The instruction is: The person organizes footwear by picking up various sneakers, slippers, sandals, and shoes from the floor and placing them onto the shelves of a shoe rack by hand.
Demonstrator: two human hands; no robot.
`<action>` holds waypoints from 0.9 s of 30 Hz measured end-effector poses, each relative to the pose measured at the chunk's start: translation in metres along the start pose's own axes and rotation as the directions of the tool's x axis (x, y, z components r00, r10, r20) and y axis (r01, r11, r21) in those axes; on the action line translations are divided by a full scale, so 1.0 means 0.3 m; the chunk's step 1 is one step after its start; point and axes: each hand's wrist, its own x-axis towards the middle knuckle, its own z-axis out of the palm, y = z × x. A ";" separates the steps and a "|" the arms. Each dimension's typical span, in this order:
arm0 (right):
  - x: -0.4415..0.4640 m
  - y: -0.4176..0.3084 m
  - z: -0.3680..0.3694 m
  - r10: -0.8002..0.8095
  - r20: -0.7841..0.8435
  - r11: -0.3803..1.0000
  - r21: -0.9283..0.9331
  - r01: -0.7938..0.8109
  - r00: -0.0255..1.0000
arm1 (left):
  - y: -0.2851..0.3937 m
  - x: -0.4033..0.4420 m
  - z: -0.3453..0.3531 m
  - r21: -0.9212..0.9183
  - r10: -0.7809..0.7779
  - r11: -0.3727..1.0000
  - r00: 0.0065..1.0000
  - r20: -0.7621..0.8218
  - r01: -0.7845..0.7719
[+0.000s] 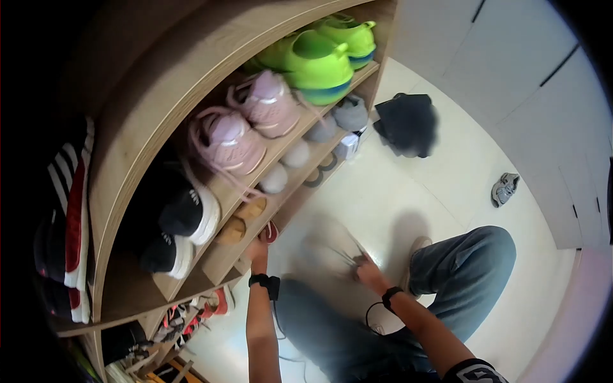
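Down at the low edge of the shelf unit (pixel 172 80), the left hand (pixel 257 251) is right up against the red shoe (pixel 272 232), just on its near side; how far that grip is open, or whether it has hold of the shoe, I can't tell. Over to the right, the right hand (pixel 369 270) has its grip closed on thin strands (pixel 345 257), badly blurred, above the floor (pixel 377 191). Tan shoes (pixel 231 231) sit one level above the red one, pink sneakers (pixel 230 143) higher up, lime-green shoes (pixel 319 73) at the far end. Far right, a grey shoe (pixel 505 189) lies alone on the floor!
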 end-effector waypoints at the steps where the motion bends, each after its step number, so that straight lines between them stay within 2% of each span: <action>1: -0.005 0.018 0.034 -0.035 -0.004 0.999 -0.022 0.034 0.999 | 0.040 0.018 0.010 -0.144 0.051 0.988 0.999 0.013 -0.049; 2: -0.017 0.017 0.074 0.003 -0.004 1.000 -0.026 -0.003 1.000 | 0.080 0.044 0.034 -0.172 0.076 0.983 0.997 0.019 -0.072; 4: -0.034 -0.010 0.157 0.102 -0.338 0.988 0.145 -0.055 0.935 | 0.130 0.090 0.104 -0.211 0.073 0.976 0.990 0.121 -0.047; 6: -0.019 -0.009 0.168 0.091 0.022 0.995 -0.050 -0.090 0.996 | 0.175 0.134 0.178 -0.249 0.097 0.967 0.978 0.183 -0.049; 7: -0.047 -0.002 0.125 0.122 0.032 0.991 -0.056 -0.121 0.992 | 0.177 0.158 0.237 -0.370 0.032 0.927 0.972 0.235 0.059; 9: -0.097 -0.032 -0.019 0.082 -0.126 0.995 0.068 -0.074 0.989 | 0.218 0.165 0.266 -0.462 -0.030 0.870 0.953 0.301 0.173; 10: -0.084 -0.038 0.022 0.078 -0.126 0.995 0.077 -0.069 0.989 | 0.255 0.165 0.231 -0.335 0.018 0.941 0.985 0.170 0.040; 11: -0.063 -0.046 0.066 0.166 -0.061 0.970 0.188 -0.152 0.984 | 0.278 0.163 0.184 -0.176 0.087 0.981 0.995 0.041 -0.079; 12: -0.048 -0.057 0.098 0.241 0.013 0.929 0.287 -0.235 0.970 | 0.285 0.152 0.145 -0.159 0.082 0.984 0.996 0.035 -0.075; 13: -0.052 -0.068 0.094 0.224 0.011 0.931 0.294 -0.217 0.975 | 0.291 0.135 0.113 -0.102 0.161 0.982 0.987 0.000 -0.160; 14: -0.065 -0.072 0.089 0.234 -0.121 0.942 0.273 -0.194 0.965 | 0.292 0.123 0.082 -0.044 0.242 0.969 0.970 -0.029 -0.243; 15: -0.075 -0.069 0.092 0.239 -0.252 0.952 0.250 -0.176 0.938 | 0.274 0.109 0.056 -0.152 0.026 0.988 0.972 0.233 0.010; 16: -0.075 -0.063 0.094 0.227 -0.260 0.953 0.257 -0.159 0.939 | 0.254 0.087 0.040 -0.136 0.020 0.991 0.974 0.224 0.011; 18: -0.065 -0.056 0.098 0.182 -0.263 0.958 0.266 -0.110 0.948 | 0.215 0.035 0.009 -0.051 0.070 0.996 0.990 -0.124 -0.077; 19: -0.073 -0.059 0.062 0.188 -0.345 0.954 0.286 -0.088 0.920 | 0.216 0.027 -0.021 -0.112 -0.055 0.993 0.994 -0.098 0.044; 20: -0.055 -0.067 0.074 0.193 -0.360 0.953 0.289 -0.087 0.913 | 0.095 0.029 0.066 0.044 -0.260 0.965 0.964 0.062 0.258; 21: -0.036 -0.071 0.108 0.212 -0.391 0.955 0.276 -0.105 0.896 | 0.108 0.031 0.040 0.304 -0.275 0.932 0.933 0.233 0.199; 22: -0.040 -0.057 0.132 0.249 -0.414 0.954 0.263 -0.147 0.875 | 0.127 0.036 0.013 0.511 -0.281 0.858 0.874 0.397 0.044; 23: -0.082 -0.061 0.098 0.283 -0.532 0.951 0.263 -0.161 0.798 | 0.146 0.026 0.043 0.484 -0.230 0.875 0.880 0.416 0.000; 24: -0.090 -0.061 0.073 0.306 -0.353 0.922 0.339 -0.184 0.884 | 0.093 0.017 0.065 -0.196 -0.423 0.786 0.742 0.521 0.586; 25: -0.074 -0.059 0.092 0.355 -0.446 0.902 0.395 -0.175 0.822 | -0.033 0.031 0.089 -0.586 -0.383 0.018 0.547 0.745 0.810; 26: -0.053 -0.065 0.129 0.395 -0.536 0.884 0.443 -0.150 0.746 | -0.074 0.053 0.123 -0.605 -0.375 -0.095 0.534 0.757 0.791; 27: -0.034 -0.070 0.155 0.432 -0.546 0.871 0.459 -0.175 0.718 | -0.088 0.065 0.146 -0.627 -0.397 -0.042 0.563 0.725 0.778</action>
